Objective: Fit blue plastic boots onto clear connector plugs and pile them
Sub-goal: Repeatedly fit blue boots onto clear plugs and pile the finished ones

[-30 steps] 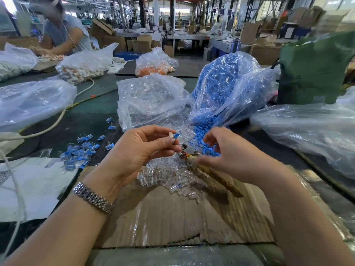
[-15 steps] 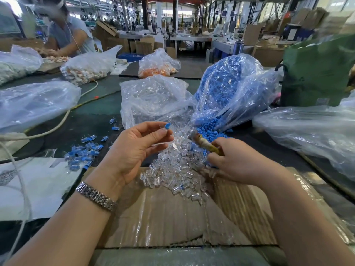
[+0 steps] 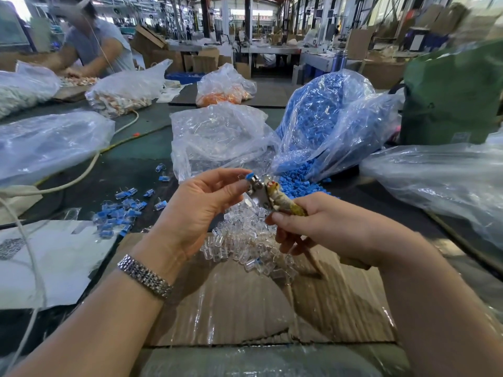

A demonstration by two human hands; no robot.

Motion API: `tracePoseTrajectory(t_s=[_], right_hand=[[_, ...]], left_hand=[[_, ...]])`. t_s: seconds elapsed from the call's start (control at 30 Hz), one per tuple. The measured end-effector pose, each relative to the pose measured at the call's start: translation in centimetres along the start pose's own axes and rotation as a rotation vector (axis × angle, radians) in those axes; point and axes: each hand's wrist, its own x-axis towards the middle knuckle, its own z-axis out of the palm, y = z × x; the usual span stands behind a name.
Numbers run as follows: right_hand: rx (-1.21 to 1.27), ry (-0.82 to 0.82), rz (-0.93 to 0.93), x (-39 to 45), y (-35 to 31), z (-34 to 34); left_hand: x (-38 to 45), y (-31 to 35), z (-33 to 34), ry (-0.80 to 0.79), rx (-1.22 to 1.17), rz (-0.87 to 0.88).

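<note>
A: What is the left hand (image 3: 201,210) doing up there, raised off the bench?

B: Thumb and forefinger are pinching a small blue plastic boot (image 3: 249,176), which seems to have a clear plug inside it, though the part is too small to be sure. It is held high and central, I judge, so the right hand can bring its tool to it.

A: And the right hand (image 3: 324,227)?

B: Its fingers are curled round the tape-wrapped handle of a metal-headed hand tool (image 3: 262,193). The metal head touches the boot at the left fingertips. I would guess it presses the boot home, but the contact point is hard to read.

A: Where is the stock?

B: The heap of loose clear connector plugs (image 3: 245,235) lies just under both hands on the taped brown cardboard sheet (image 3: 245,308), near enough to grab without reaching. Loose blue boots (image 3: 296,180) spill from the big clear bag of blue boots (image 3: 321,123) just beyond the hands, slightly right.

A: And the finished ones?

B: A scattered pile of fitted blue-and-clear plugs (image 3: 119,213) sits on the dark bench to the left, beside the left forearm, well apart from the raw plugs. That side suits a drop by the left hand, I think.
</note>
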Motion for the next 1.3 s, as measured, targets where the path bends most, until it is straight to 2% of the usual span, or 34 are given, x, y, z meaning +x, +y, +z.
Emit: tracePoseTrajectory(t_s=[0.53, 0.8, 0.87, 0.97, 1.03, 1.1, 1.17, 1.23, 1.3], right_hand=[[-0.041, 0.055, -0.049, 1.0, 0.8, 0.8], [-0.061, 0.021, -0.052, 0.5, 0.7, -0.2], [-0.206, 0.094, -0.040, 0.2, 0.9, -0.7], [-0.572, 0.217, 0.029, 0.2, 1.3, -0.9], [-0.744, 0.241, 0.073, 0.4, 1.4, -0.6], [-0.820, 0.241, 0.091, 0.8, 1.6, -0.1], [-0.838, 0.239, 0.095, 1.1, 1.9, 0.2], [-0.832, 0.231, 0.089, 1.2, 1.9, 0.3], [-0.821, 0.215, 0.091, 1.2, 1.9, 0.4]], left_hand=[[0.2, -0.7, 0.0, 0.018, 0.155, 0.144], [0.3, -0.4, -0.9, 0.043, 0.253, 0.164], [0.6, 0.2, -2.6, 0.163, 0.416, 0.184], [1.3, 1.1, -6.1, 0.482, 0.911, 0.108], [1.4, 1.1, -7.2, 0.578, 1.246, 0.016], [1.3, 0.9, -6.9, 0.527, 1.353, 0.061], [1.0, 0.3, -5.6, 0.372, 1.319, 0.153], [1.0, -0.6, -4.5, 0.226, 1.351, 0.151], [1.2, -1.4, -3.8, 0.163, 1.431, 0.109]])
